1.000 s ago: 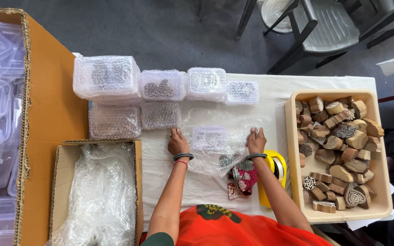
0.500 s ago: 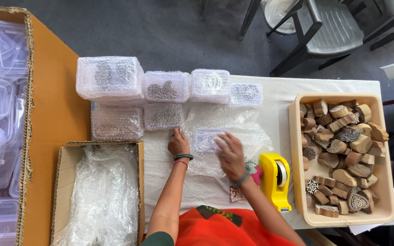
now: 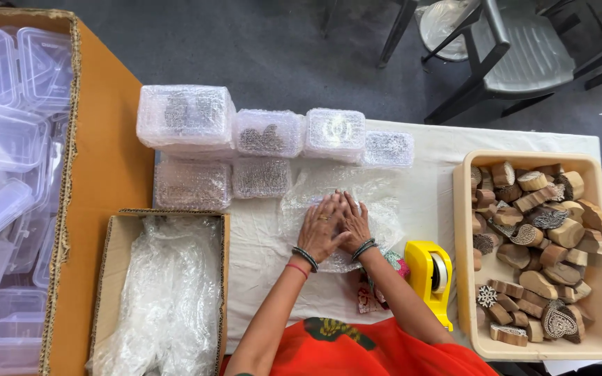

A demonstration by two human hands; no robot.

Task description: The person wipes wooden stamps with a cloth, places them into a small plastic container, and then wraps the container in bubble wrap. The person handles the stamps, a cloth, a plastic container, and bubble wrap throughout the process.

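**Both hands pressed flat on a bubble-wrap bundle**

The left hand and right hand lay side by side, touching, palms down with fingers spread, neither grip closed around anything. Under them sat a bubble-wrap bundle on the white-covered table, just in front of a row of wrapped boxes. A yellow tape dispenser stood near the right forearm, beside a tan tray of carved wooden blocks. A cardboard box of plastic wrap lay to the left.

Seven bubble-wrapped packages in two rows at the table's far edge; one half-wrapped clear package under both hands, centre.
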